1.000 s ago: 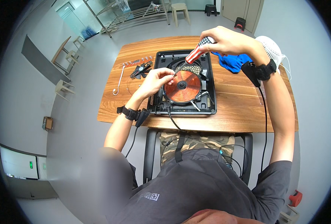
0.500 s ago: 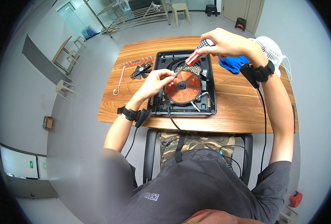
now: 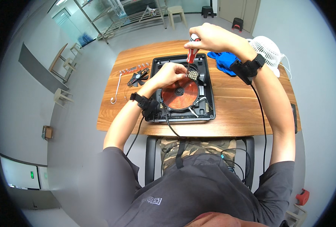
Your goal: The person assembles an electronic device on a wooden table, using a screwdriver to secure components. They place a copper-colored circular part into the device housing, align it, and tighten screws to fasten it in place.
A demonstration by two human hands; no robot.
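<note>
My right hand (image 3: 210, 38) grips the red and white handle of a screwdriver (image 3: 191, 56), its shaft pointing down almost upright. Close to the screwdriver's lower end is my left hand (image 3: 171, 74), thumb and fingers pinched together; what they hold, if anything, is too small to make out. Both work above the opened black housing of an induction cooker (image 3: 212, 104) on the wooden table. A round copper coil (image 3: 180, 99) lies in the housing, just nearer than my left hand. Beyond the coil a round pale grille (image 3: 193, 75) shows beside the screwdriver tip.
Left of the housing lie a black fan (image 3: 138, 77), a red strip with small knobs (image 3: 134, 68) and a white cable (image 3: 117, 89). A blue cloth (image 3: 224, 61) and a white desk fan (image 3: 267, 51) are at the back right. A black cord (image 3: 171, 126) hangs over the front edge.
My right hand and the screwdriver have moved left, and the screwdriver has swung from a slant to nearly upright. My left hand has shifted slightly right and away from me, toward the grille.
</note>
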